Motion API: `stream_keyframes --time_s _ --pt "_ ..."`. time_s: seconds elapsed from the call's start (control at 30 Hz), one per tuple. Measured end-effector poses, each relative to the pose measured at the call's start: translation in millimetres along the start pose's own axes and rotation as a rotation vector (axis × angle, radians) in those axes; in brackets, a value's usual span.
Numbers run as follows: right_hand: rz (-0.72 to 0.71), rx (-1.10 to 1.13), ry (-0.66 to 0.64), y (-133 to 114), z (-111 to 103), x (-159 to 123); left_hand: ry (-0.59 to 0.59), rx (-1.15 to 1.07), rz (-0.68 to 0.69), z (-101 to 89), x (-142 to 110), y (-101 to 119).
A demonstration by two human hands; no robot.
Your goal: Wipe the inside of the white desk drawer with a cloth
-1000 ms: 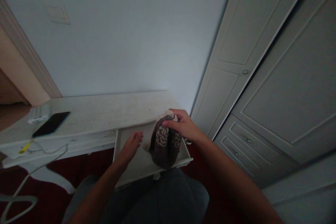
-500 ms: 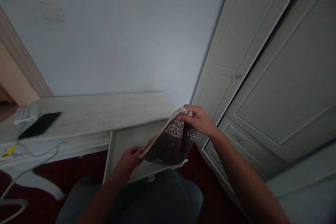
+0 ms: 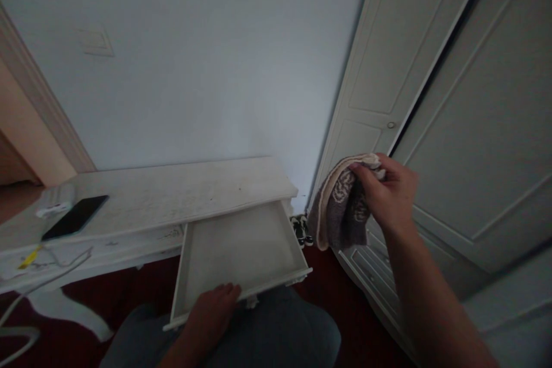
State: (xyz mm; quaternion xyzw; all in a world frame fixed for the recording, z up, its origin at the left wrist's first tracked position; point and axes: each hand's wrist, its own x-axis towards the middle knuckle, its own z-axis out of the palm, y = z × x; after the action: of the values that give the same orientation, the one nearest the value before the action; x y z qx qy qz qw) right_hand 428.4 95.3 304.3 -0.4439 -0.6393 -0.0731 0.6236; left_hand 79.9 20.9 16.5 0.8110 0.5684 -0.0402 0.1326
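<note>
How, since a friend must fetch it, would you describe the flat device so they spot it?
Find the white table by the wall, then its end away from the open drawer. The flat device lies there, black and thin, unlike the bulky white item beside it.

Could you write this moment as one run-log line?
right hand: holding patterned cloth; drawer: open; left hand: at its front edge; phone: on desk

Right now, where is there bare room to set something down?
The tabletop is bare from the phone to its right end. The open drawer looks bare, between its side walls, beyond the left hand. Crowded: the tabletop's left end, with the white block beside the phone.
</note>
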Motion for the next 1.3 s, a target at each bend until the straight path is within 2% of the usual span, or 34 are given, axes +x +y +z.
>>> stream_keyframes --time_s 0.17,0.33,0.43,0.6,0.67,0.87,0.97,1.03,1.13,1.23,1.3 --pt "-0.052 -0.131 -0.028 -4 -38 -11 0.067 0.021 -0.02 -18.6 2 -11" --pt "0.023 -0.146 0.005 0 -49 -15 0.183 0.031 -0.032 -49.5 23 -24" --pt "0.036 -0.094 0.007 2 -45 -16 0.293 0.085 -0.002 -58.1 45 -33" --pt "0.015 -0.04 -0.077 -2 -39 -19 0.734 0.231 0.02 -60.9 82 -53" --pt "0.011 -0.022 -0.121 -5 -34 -21 0.846 0.239 -0.011 -63.7 97 -59" --pt "-0.035 0.09 -0.267 -17 -2 -34 0.953 0.221 -0.115 -70.5 132 -75" --pt "-0.048 0.153 -0.387 -22 16 -45 0.901 0.156 -0.113 -72.3 139 -78" --pt "-0.062 0.174 -0.456 -24 27 -54 0.843 0.06 -0.05 -76.8 138 -70" --pt "-0.099 0.181 -0.571 -22 44 -67 0.803 -0.223 0.076 -91.5 120 -37" --pt "-0.153 0.107 -0.739 -22 63 -80 0.845 -0.617 0.221 -114.4 83 8" --pt "-0.207 -0.008 -0.846 -25 77 -89 0.827 -0.747 0.367 -131.5 55 35"
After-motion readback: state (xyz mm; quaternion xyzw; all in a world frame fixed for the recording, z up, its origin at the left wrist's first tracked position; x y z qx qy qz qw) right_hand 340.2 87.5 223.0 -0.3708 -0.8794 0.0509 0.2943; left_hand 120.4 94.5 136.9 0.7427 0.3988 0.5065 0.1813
